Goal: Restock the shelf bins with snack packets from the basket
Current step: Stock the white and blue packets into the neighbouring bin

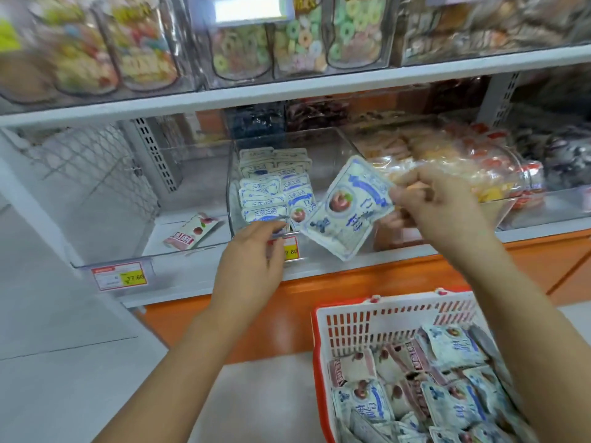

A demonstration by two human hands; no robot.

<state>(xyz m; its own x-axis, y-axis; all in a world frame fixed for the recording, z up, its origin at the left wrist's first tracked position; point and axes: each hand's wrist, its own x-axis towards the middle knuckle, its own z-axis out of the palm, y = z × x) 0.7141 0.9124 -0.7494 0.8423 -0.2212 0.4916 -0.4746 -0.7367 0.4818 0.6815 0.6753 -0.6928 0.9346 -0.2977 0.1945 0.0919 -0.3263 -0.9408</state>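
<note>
Aloft, blue packet, edge pinched in right grip

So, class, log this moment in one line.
right hand: pinches blue packet | left hand: at bin front | basket: holds packets

Sweets up high, price tags down low
Bags of ring sweets sit on the top shelf. A red and yellow price tag hangs above the orange base.
</note>
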